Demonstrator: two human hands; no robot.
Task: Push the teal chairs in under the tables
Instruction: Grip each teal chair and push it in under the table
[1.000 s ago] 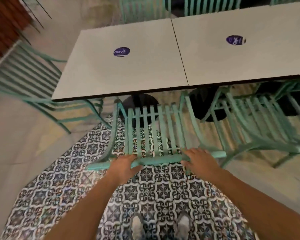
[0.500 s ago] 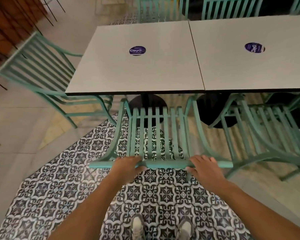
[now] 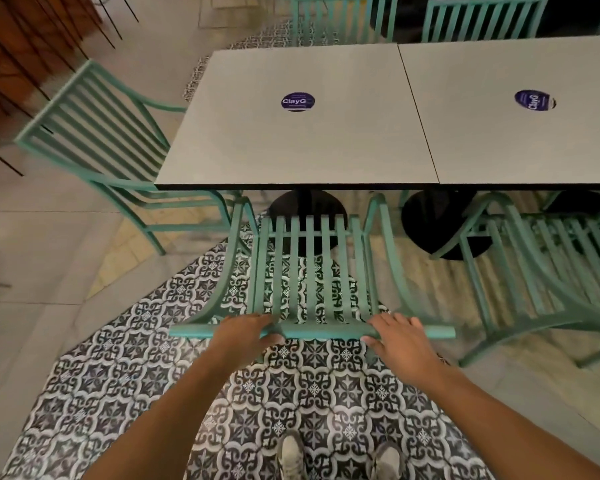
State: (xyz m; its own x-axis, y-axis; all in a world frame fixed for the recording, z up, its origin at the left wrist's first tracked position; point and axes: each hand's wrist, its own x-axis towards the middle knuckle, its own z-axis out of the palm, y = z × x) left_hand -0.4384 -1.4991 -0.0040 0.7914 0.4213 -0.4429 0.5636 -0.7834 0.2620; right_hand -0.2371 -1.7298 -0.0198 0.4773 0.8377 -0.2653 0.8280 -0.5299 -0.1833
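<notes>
The left hand (image 3: 245, 336) and the right hand (image 3: 400, 339) both grip the top rail of a teal slatted metal chair (image 3: 312, 271). The fingers of each curl over the rail's far side, thumbs at the near side. The chair faces the left one of two pale grey square tables (image 3: 291, 140), its front reaching just under the surface's near edge, its back well clear of it. A second teal chair (image 3: 548, 271) stands just to the right, at the adjoining grey table (image 3: 520, 143). A third teal chair (image 3: 94, 133) sits at the left end. Patterned black-and-white floor tiles (image 3: 153, 375) lie underfoot.
</notes>
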